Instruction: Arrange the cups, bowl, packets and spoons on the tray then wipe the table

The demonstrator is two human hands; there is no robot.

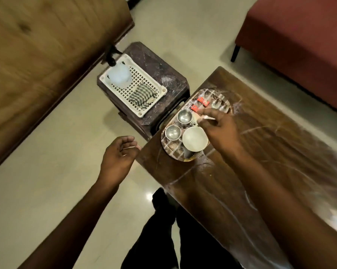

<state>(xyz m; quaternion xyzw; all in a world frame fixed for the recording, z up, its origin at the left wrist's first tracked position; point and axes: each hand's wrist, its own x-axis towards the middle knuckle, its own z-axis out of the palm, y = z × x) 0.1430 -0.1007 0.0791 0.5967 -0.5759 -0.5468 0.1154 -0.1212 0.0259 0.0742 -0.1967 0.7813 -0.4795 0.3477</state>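
An oval patterned tray lies at the left end of the wooden table. On it stand two steel cups and a white bowl. Two red packets and two spoons lie at its far end. My right hand hovers over the tray's middle and pinches a thin pale strip, too blurred to name. My left hand hangs beside the table's left edge, its fingers loosely curled and holding nothing.
A dark stool left of the table carries a white slotted basket with a checked cloth and a spray bottle. A red sofa stands beyond the table, and wooden furniture fills the left.
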